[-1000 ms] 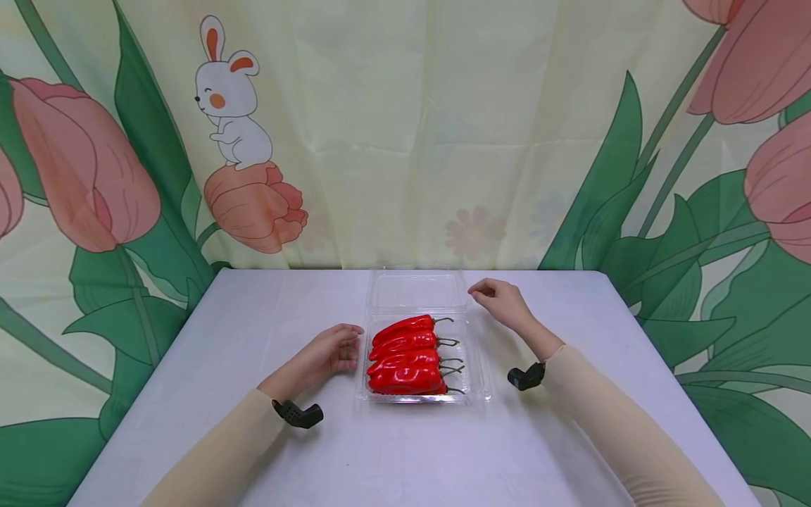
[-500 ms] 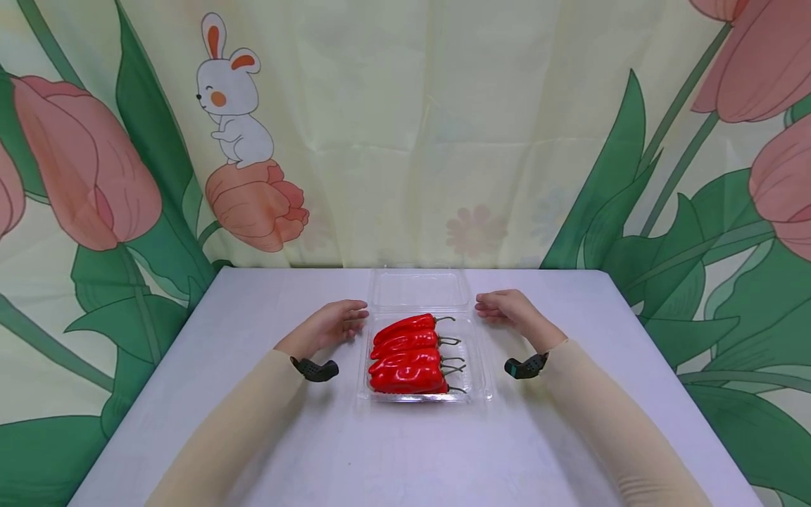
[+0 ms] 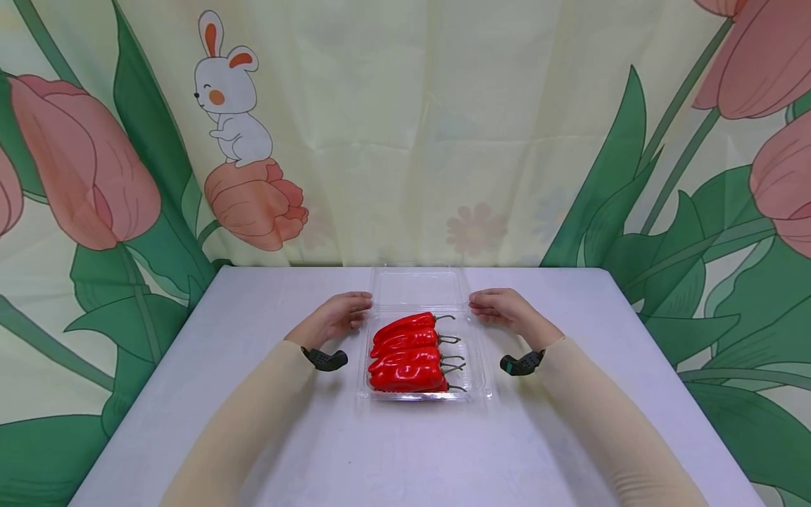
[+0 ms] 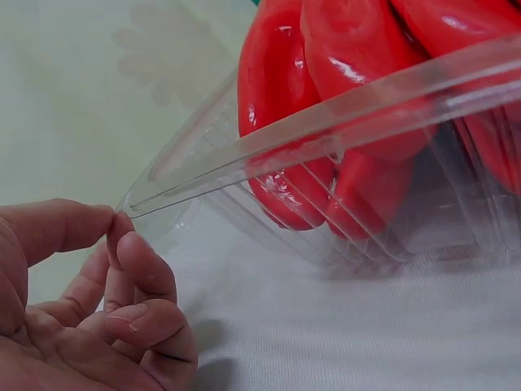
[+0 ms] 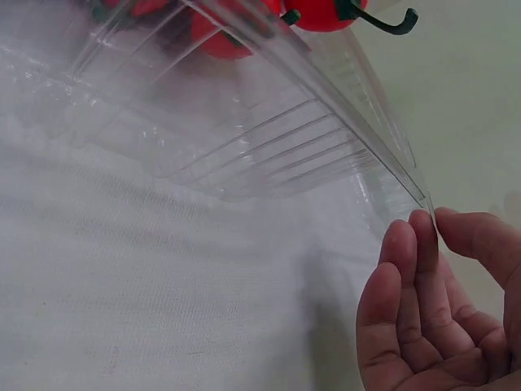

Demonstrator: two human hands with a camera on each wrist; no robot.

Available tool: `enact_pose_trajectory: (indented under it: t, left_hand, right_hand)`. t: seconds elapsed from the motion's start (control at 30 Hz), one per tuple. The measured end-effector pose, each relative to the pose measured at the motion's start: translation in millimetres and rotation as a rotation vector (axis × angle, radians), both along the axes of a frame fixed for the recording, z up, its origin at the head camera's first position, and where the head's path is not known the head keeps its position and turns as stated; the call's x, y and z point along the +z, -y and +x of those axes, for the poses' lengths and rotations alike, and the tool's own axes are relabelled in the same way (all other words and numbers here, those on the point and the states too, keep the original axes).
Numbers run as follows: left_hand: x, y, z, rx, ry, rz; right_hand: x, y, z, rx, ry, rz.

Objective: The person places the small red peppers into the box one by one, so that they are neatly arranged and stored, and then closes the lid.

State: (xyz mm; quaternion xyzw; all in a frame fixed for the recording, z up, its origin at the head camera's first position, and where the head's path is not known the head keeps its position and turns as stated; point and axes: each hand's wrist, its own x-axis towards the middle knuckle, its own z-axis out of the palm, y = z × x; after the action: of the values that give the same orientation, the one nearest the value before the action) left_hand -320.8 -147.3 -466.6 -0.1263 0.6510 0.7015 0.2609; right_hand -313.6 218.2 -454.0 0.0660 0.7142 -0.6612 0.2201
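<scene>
A clear plastic box [image 3: 481, 384] is seen at the middle of the white table [image 3: 253, 338], filled with red peppers [image 3: 405, 355]. At its far corners it is flanked by both hands. A box corner is pinched between thumb and fingertips of the left hand [image 3: 336, 318], and the opposite corner is pinched by the right hand [image 3: 503, 308]. Behind, the open lid [image 3: 418, 287] lies flat, with a flower-printed curtain [image 3: 405, 127] beyond.
</scene>
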Motion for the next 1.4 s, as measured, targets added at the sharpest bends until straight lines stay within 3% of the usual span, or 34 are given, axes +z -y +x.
enact_pose_trajectory:
  t: [0.27, 0.67, 0.97, 1.17, 1.4]
  left_hand:
    - [0.1, -1.6, -0.7, 0.018, -0.027, -0.049]
    - [5.4, -2.4, -0.8, 0.009, -0.184, -0.160]
    - [6.3, -3.3, -3.9, 0.027, -0.336, -0.162]
    - [5.3, -2.7, -1.6, 0.040, -0.386, -0.218]
    - [1.8, 0.4, 3.0, 0.042, -0.419, -0.203]
  right_hand:
    - [2.1, 2.0, -3.2, -0.002, -0.017, 0.034]
    - [10.2, 2.1, -2.8, -0.003, -0.138, 0.010]
    - [11.9, 2.5, -4.7, -0.026, -0.218, 0.017]
    - [10.6, 4.6, -4.5, -0.065, -0.222, 0.031]
    - [10.4, 8.3, 3.4, -0.067, -0.248, 0.068]
